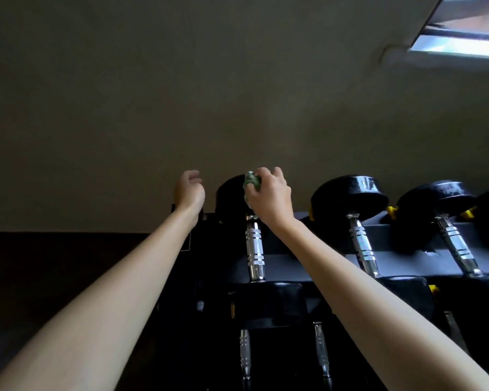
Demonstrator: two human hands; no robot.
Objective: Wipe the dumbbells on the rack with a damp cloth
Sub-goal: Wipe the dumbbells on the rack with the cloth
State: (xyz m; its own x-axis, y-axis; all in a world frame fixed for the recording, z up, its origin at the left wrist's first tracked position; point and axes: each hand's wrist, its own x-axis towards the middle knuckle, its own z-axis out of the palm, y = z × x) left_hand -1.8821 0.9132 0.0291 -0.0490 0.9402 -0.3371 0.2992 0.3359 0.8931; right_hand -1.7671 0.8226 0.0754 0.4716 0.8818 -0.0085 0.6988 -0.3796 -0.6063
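A black dumbbell rack (407, 238) runs from the middle to the right, with several black dumbbells with chrome handles lying on it. My right hand (270, 197) grips a bunched green cloth (251, 182) and holds it against the far head of the leftmost top dumbbell (230, 193). That dumbbell's chrome handle (255, 246) points toward me. My left hand (189, 190) hovers just left of that head, near the rack's left end, fingers loosely curled and holding nothing.
A plain beige wall (181, 94) stands right behind the rack. A window (463, 32) is at the top right. More dumbbells (350, 196) sit to the right, and a lower tier shows chrome handles (244, 354). A dark floor lies at the left.
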